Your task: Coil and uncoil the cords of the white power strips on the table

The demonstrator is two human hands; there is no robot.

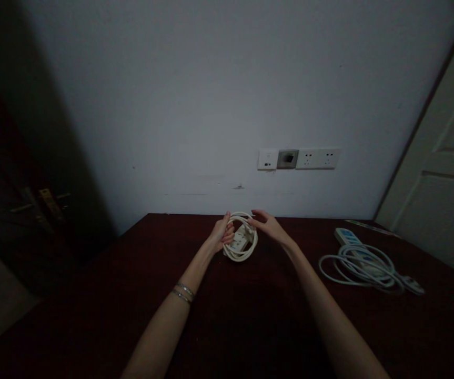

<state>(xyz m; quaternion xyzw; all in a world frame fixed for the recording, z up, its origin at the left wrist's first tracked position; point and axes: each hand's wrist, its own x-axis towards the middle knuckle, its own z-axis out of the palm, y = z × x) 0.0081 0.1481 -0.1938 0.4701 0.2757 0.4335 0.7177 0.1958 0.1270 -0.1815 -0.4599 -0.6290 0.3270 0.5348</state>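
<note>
A white power cord is wound in a round coil over the dark red table. My left hand is closed around the coil's left side, thumb pointing up. Inside the loop a white power strip shows in part, with the cord around it. At the coil's upper right is my right hand, its thumb and forefinger apart and its fingertips at the cord. Whether those fingertips press on the cord is hard to see in the dim light.
On the right of the table lies another power strip with a loosely looped pale cord and its plug. Wall sockets sit above the table's back edge. Doors stand at left and right.
</note>
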